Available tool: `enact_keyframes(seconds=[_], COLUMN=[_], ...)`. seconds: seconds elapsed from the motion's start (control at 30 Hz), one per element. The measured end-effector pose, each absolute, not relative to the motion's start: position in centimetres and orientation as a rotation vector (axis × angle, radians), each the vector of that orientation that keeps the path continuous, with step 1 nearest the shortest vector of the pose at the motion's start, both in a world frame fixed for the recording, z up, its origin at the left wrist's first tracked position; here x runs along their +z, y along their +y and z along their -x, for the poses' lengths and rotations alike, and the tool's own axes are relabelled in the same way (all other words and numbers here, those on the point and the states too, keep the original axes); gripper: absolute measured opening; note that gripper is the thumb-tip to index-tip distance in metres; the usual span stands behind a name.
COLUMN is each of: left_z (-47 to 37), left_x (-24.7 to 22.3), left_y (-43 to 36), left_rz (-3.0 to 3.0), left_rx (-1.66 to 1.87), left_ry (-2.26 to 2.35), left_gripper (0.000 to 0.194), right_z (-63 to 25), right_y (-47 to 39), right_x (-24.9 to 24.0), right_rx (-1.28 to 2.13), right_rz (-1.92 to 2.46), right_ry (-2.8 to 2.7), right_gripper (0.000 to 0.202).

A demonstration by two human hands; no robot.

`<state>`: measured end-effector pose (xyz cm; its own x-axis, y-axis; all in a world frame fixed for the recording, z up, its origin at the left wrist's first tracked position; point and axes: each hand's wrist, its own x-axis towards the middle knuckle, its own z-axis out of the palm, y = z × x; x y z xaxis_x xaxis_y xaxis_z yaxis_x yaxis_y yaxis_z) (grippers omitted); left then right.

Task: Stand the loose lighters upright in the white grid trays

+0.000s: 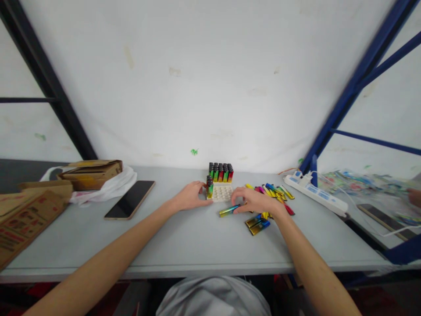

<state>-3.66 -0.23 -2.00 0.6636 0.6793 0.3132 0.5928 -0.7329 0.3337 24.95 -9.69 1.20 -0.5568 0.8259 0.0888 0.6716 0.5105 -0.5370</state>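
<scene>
On the grey tabletop (184, 245): left hand (190, 196), thumb and fingers spread, at left end of white tray (222, 193); right hand (251, 199) pinches a blue-and-gold lighter (226, 211) near tray's front.

The tray (222, 193) sits on the table (197, 241). A row of lighters (209, 188) stands at its left side, and a block of lighters (221, 172) stands just behind it. The left hand (193, 196) is at the tray's left edge, the right hand (251, 199) at its right. A pile of lighters (272, 191) lies right of the tray, with a power strip (317, 194) farther right. Left of the tray is a phone (130, 200), then a bag (105, 189) and boxes (36, 217).
</scene>
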Motion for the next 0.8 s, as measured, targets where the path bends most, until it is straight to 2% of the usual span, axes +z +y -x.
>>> enact_keyframes(seconds=[0.2, 0.6, 0.8], left_z=[3.5, 2.1, 2.0], left_x=[-1.9, -2.0, -2.1], left_y=[-0.6, -2.4, -2.9], left_rz=[-2.689, -2.685, -2.667], left_rx=[0.636, 0.62, 0.622], left_ry=[1.043, 0.916, 0.873], left_gripper=[0.055, 0.049, 0.055], right_z=[-24.2, -20.5, -20.6], right_y=[-9.2, -8.2, -8.0], right_x=[1.4, -0.2, 0.3], right_rx=[0.736, 1.157, 1.011], right_rz=[1.185, 1.01, 0.978], right_ry=[-2.059, -1.431, -1.335], right_gripper=[0.031, 0.047, 0.047])
